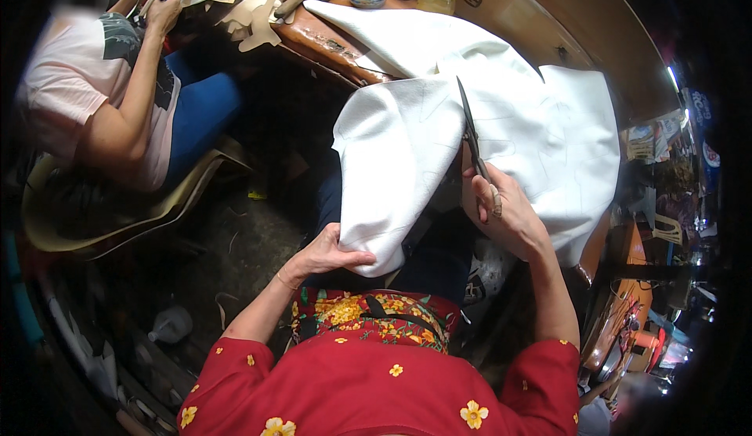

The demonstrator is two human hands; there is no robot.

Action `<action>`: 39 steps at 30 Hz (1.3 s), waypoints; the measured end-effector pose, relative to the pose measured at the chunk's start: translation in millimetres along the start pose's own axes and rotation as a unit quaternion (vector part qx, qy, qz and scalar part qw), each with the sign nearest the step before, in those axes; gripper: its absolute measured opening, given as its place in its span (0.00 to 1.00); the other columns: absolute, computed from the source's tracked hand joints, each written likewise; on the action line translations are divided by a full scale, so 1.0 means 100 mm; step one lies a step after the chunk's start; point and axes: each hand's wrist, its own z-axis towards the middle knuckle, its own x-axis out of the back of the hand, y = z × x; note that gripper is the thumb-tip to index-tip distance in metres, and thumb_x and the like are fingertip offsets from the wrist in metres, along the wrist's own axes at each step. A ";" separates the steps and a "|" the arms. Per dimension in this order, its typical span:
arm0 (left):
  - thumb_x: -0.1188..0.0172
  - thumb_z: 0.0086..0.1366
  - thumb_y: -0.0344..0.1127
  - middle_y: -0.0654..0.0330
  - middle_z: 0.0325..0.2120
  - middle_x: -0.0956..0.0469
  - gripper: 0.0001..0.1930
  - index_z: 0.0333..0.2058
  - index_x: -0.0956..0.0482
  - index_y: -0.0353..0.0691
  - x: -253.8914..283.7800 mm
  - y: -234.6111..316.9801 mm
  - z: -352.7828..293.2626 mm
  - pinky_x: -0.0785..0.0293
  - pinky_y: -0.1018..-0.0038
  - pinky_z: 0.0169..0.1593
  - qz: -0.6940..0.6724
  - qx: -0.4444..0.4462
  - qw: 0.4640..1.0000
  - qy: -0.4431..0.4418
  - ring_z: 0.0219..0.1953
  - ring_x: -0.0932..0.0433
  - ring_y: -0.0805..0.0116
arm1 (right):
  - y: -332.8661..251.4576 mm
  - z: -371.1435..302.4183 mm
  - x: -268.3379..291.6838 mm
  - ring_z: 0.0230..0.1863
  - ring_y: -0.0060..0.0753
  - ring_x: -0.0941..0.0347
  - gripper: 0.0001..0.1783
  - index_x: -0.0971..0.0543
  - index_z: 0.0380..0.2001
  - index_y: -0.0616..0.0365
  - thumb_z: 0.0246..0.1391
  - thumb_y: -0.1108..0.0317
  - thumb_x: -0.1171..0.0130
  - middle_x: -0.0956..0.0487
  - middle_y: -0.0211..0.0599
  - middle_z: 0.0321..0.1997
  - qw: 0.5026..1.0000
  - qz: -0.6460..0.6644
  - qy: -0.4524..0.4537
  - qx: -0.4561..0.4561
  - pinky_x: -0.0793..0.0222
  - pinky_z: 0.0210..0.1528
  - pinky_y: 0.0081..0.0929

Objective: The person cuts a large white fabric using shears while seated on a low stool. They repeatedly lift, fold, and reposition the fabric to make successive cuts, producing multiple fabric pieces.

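— Where to look for the white sheet?
— Far end across the brown bench, rest spread toward the body, with a loose flap hanging to the left.
— And how to manage that flap?
— With the left hand: pinching the near corner between thumb and fingers, low down. Best to keep a light, even pull there; likely to skew the cut by tugging hard.
— And with the right hand?
— Fingers curled round the handles of the scissors, tips pointing away from the body, just beside the inner edge of the flap. Blades parted or together? Impossible to tell from here.
— Anything to steer by?
— Faint drawn lines on the sheet. Follow those with long, slow strokes, without snapping right to the tips. At a bend, better to turn the sheet than to twist the wrist.
— Any risk to watch?
— Folds slipping under the lower blade, probably. Smooth those aside first, and keep the left fingertips well apart from the blades.
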 end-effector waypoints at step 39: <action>0.31 0.53 0.34 0.56 0.47 0.26 0.32 0.55 0.34 0.32 -0.58 0.32 -0.25 0.33 0.71 0.55 -0.036 0.024 0.993 0.108 0.50 0.28 0.69 | 0.03 0.65 0.54 0.19 0.25 0.33 0.24 0.21 0.26 0.60 0.44 0.46 0.34 0.29 0.33 0.16 0.967 -0.196 -0.015 0.164 0.37 0.24 0.25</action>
